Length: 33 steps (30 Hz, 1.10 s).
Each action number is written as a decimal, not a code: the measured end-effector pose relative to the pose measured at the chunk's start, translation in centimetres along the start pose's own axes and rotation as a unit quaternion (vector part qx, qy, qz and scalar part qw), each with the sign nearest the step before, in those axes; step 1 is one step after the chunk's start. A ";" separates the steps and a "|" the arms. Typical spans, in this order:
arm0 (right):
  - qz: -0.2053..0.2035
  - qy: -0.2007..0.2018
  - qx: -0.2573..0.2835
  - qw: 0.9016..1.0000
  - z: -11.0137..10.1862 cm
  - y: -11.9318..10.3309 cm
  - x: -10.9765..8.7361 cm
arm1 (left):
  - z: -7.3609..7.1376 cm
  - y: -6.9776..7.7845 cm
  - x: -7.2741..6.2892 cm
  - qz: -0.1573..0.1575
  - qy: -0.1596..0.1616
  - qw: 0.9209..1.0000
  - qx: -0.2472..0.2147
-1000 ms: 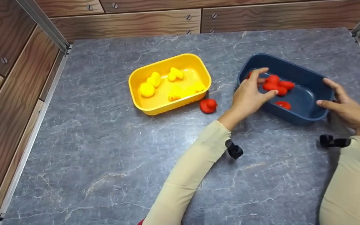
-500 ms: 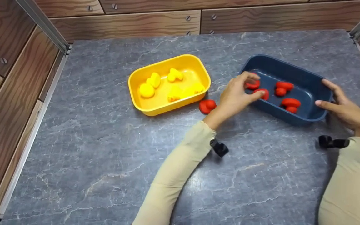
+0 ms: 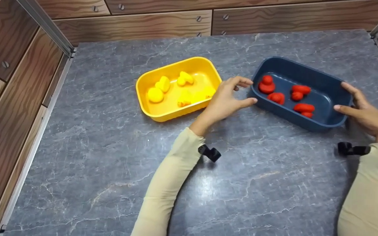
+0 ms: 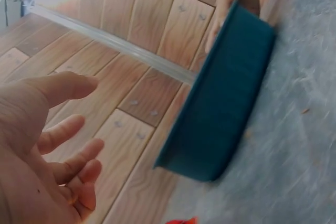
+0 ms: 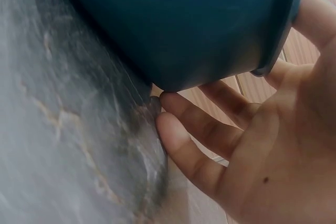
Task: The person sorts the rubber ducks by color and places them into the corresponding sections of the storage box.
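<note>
My left hand (image 3: 225, 101) hovers between the two bins, its fingers loosely bent and holding nothing. Its fingertips are near the left end of the dark blue bin (image 3: 284, 114); whether they touch it, I cannot tell. Several red rubber ducks (image 3: 266, 86) lie in that bin. With the thumb over the rim and the fingers outside, my right hand (image 3: 367, 114) grips the bin's right end; the right wrist view shows its fingers (image 5: 202, 129) against the outer wall. At the bottom of the left wrist view peeks a red duck (image 4: 181, 221), hidden behind my left hand in the head view.
A yellow bin (image 3: 176, 114) with several yellow toys (image 3: 155, 95) stands left of my left hand. Both bins are on a grey marbled tabletop (image 3: 110, 147). Wood-patterned panels (image 3: 136, 24) border the table at the back and sides.
My left hand has come out of the blue bin and moved left, now covering the red duck on the table. Red ducks in the bin have spread apart. My right hand stays at the bin's end.
</note>
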State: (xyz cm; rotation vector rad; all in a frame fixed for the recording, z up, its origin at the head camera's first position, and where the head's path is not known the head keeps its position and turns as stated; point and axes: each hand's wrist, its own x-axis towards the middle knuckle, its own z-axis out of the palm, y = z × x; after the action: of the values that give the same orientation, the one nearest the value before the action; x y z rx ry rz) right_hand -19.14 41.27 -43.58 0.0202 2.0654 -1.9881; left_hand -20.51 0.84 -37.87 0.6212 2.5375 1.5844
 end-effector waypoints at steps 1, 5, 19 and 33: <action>0.001 0.002 -0.006 1.000 -0.1 0.0 0.0 | -0.3 0.1 -0.2 0.001 -0.003 1.000 0.011; 0.001 0.006 -0.019 1.000 -0.3 -0.1 -0.1 | -1.5 0.3 -0.8 0.006 -0.013 0.998 0.055; -0.026 -0.021 0.032 0.999 0.0 0.2 -0.2 | -3.0 -0.9 -1.4 -0.042 -0.058 0.988 0.137; -0.021 -0.011 0.037 0.999 0.0 0.1 -0.2 | -3.9 -2.4 -0.8 -0.056 -0.086 0.984 0.144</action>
State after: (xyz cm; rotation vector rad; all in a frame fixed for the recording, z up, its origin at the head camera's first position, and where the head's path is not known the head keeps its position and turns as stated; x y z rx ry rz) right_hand -18.92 41.35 -43.60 -0.0296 1.9944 -2.0796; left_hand -21.59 -3.68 -38.34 0.5991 2.6379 1.0866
